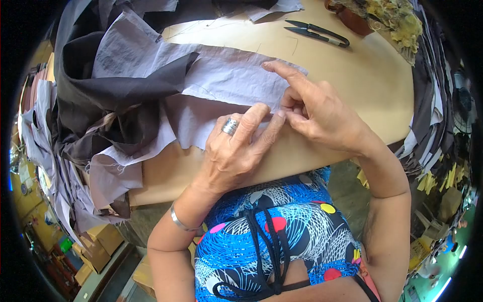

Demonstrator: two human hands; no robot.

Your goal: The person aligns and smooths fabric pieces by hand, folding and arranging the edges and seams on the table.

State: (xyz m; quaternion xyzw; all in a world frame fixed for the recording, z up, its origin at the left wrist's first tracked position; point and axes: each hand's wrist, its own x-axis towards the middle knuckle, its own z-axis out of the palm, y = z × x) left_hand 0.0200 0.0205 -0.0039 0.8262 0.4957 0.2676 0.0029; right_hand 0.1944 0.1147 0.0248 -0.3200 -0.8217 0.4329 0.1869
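A pale lavender piece of fabric (221,75) lies across the table, its strip reaching to both hands. My right hand (319,108) is at the strip's right end, thumb and curled fingers pinched on the fabric edge while one finger stretches out over the cloth. My left hand (239,143), with a silver ring, is closed at the same edge, its fingertips close to the right thumb. What lies between the fingertips is too small to make out. Dark fabric (115,90) is bunched to the left, partly over the lavender cloth.
Black thread snips (317,33) lie at the back right of the tan table (372,75). Beside them is a yellowish, ragged bundle (390,20). Fabric pieces hang over the left edge (65,176) and the right side (435,90). Cardboard boxes (100,246) stand at lower left.
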